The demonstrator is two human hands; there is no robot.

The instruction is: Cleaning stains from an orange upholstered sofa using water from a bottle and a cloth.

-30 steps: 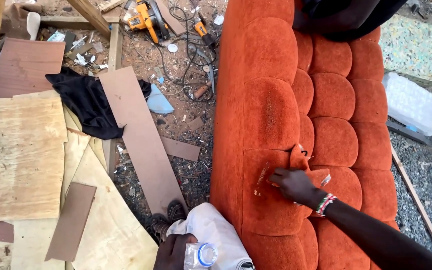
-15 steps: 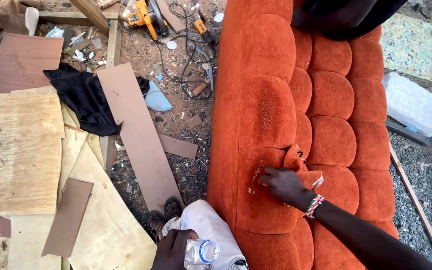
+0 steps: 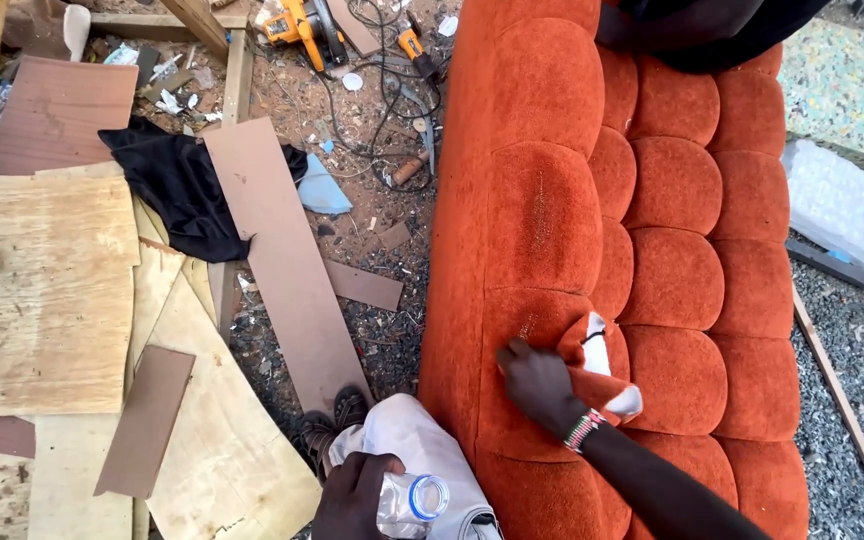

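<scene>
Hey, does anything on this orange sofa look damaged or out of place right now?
Yes. On the orange tufted sofa, a fabric flap stands loose beside the right hand, its pale backing exposed. The left hand holds a clear plastic bottle. Boards and tools lie scattered on the ground.

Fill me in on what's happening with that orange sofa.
A person leans over a tufted orange sofa standing on a littered workshop floor. Their right hand presses on a loose flap of orange fabric at a seam between the cushions, the flap's pale underside showing. Their left hand holds a clear plastic bottle near their knee. Plywood sheets, a black cloth and power tools lie on the ground beside the sofa.
</scene>
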